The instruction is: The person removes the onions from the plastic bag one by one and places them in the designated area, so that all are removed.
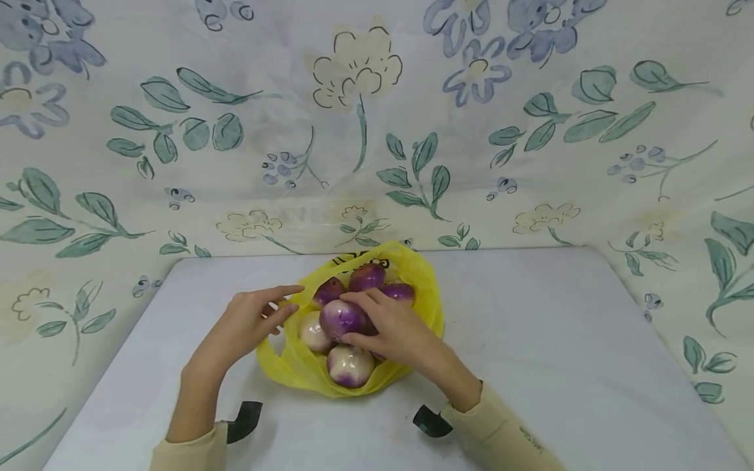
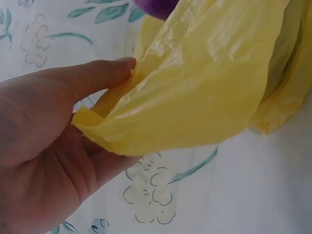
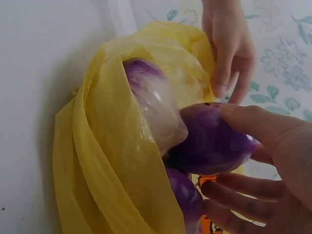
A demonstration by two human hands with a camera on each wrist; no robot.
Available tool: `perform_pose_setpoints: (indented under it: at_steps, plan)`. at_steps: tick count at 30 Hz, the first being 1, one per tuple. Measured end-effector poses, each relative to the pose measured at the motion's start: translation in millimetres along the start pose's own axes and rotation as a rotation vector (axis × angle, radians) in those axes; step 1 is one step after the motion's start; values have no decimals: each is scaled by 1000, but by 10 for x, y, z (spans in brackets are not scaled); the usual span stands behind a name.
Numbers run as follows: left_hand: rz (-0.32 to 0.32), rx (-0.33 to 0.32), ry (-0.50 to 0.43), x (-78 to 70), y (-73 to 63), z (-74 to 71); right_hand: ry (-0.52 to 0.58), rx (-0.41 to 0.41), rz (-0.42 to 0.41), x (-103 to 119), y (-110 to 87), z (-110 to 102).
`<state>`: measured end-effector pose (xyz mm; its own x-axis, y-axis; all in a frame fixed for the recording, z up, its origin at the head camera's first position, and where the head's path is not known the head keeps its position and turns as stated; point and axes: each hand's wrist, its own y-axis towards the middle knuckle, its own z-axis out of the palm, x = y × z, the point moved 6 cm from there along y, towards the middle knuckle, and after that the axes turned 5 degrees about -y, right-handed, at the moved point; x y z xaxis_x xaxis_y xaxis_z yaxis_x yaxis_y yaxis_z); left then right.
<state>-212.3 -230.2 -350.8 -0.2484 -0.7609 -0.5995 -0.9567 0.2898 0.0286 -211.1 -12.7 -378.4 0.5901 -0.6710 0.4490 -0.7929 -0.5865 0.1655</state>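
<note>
At the centre of the head view, the right hand (image 1: 400, 328) covers a part of the purple onion (image 1: 341, 319) which it holds. The black letters (image 1: 377, 263) at the top of the yellow bag (image 1: 434, 297) are too small to be read. Both sleeves (image 1: 501, 432) are cut by the lower edge. In the left wrist view, the left hand (image 2: 44, 141) has some fingertips hidden behind the bag, and a purple shape (image 2: 158, 7) is cut at the top.
</note>
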Motion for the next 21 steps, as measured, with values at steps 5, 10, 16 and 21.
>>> perform_pose_setpoints:
  at_steps: [5,10,16,21]
  plan:
    - [38,-22,5,-11,13,17,14,-7,9,-3,-2,12]
    - [41,-40,2,-14,6,19,11,-5,8,6,0,20]
    - [17,-23,6,-1,-1,51,22,-4,4,14,-6,28]
    - [73,-59,30,-33,-5,69,19,-4,-9,22,-17,51]
